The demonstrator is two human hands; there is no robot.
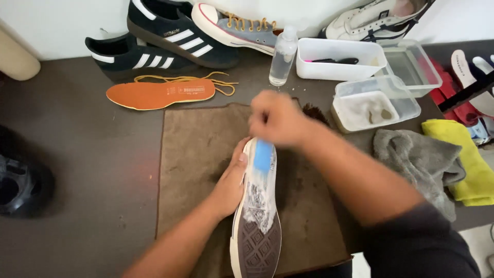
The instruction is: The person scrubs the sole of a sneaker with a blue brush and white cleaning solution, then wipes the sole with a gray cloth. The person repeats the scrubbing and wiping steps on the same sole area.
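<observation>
While the dark table (pixel 92 170) takes up most of the room, a brown towel (pixel 198 149) lies spread at its middle, and on it rests a shoe (pixel 257 226) turned sole up, its heel toward the person. White foam covers the front half of the sole. The left hand (pixel 230 185) clasps the shoe's side, fingers curled around the edge near the toe. The right hand (pixel 278 119) hovers blurred over the toe, fingers closed on a blue brush (pixel 263 155) pressed to the sole just below them. Behind stand two black striped sneakers (pixel 170 38), clear plastic tubs (pixel 375 98), a grey cloth (pixel 422 159), a yellow cloth (pixel 463 159), an orange insole (pixel 159 93) and a small clear bottle (pixel 283 56).
</observation>
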